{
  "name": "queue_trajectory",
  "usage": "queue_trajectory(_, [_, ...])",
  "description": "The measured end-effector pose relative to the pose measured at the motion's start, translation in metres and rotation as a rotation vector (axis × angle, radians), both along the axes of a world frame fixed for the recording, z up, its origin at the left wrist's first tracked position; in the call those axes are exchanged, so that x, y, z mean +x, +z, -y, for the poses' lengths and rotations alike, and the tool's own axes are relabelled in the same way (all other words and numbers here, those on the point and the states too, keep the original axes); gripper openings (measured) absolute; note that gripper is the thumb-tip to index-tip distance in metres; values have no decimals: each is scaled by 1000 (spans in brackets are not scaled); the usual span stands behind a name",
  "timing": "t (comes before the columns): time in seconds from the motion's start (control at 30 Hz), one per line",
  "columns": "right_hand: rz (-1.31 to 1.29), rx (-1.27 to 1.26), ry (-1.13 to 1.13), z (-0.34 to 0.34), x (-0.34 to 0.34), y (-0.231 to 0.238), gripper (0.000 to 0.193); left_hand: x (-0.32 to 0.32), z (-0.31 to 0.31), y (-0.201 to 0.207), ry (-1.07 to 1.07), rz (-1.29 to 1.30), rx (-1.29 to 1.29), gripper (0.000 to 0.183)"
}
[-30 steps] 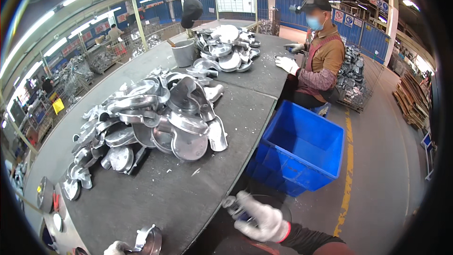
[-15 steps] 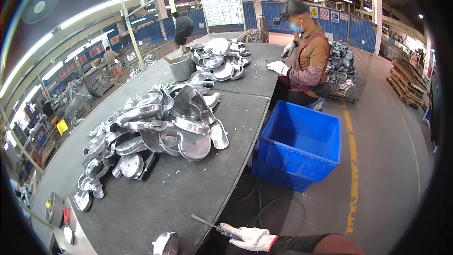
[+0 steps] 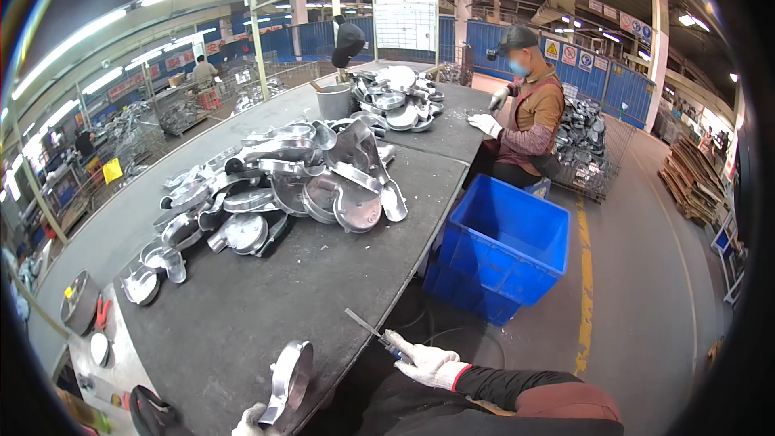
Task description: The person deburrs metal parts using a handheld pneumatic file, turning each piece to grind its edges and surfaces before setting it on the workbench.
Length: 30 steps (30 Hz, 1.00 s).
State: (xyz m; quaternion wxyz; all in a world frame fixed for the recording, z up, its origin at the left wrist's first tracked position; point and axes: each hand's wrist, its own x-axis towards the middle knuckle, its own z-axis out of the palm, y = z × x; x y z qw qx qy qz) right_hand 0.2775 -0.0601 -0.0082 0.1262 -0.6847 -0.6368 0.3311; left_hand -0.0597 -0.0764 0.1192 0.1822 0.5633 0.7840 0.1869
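Note:
In a white glove, my left hand (image 3: pixel 250 421) grips the narrow end of a shiny metal casting (image 3: pixel 292 375) with a round, shallow housing. The casting is tilted up over the near part of the dark table. My right hand (image 3: pixel 429 363), also gloved in white, is closed around the blue handle of a file (image 3: pixel 365 324). The file's thin, flat blade points up and left over the table edge, apart from the casting. Ahead of both hands lies a large heap of similar castings (image 3: pixel 242 230).
A blue plastic bin (image 3: pixel 517 234) stands off the table's right side. Farther back are a grey bucket (image 3: pixel 334 102), a second casting pile (image 3: pixel 397 98) and a seated co-worker (image 3: pixel 529 113). Red-handled pliers (image 3: pixel 102 315) and a round pan (image 3: pixel 80 303) lie at the left.
My left hand has come into view at the lower edge, and the casting there now stands higher and more upright. My right hand still holds the file. The whole view has shifted.

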Motion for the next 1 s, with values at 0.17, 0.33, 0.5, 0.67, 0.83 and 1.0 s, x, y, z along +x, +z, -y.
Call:
queue_trajectory(0.17, [-43,-109,69,-4,7,3,79,12,4,-8,-30,-87,191,28])
queue_trajectory(0.33, [-67,-69,146,-9,18,-4,79,11,-2,-13,69,-60,157,27])
queue_trajectory(0.5, [-64,-66,87,-4,16,-11,79,14,-2,-6,52,65,186,36])
queue_trajectory(0.67, [-192,9,129,-8,21,-31,81,15,-6,7,23,-99,156,37])
queue_trajectory(0.83, [-453,296,-283,-19,39,59,82,25,-16,0,48,-57,155,30])
queue_trajectory(1.0, [-771,638,-264,-31,55,112,87,26,-11,-2,122,-86,118,39])
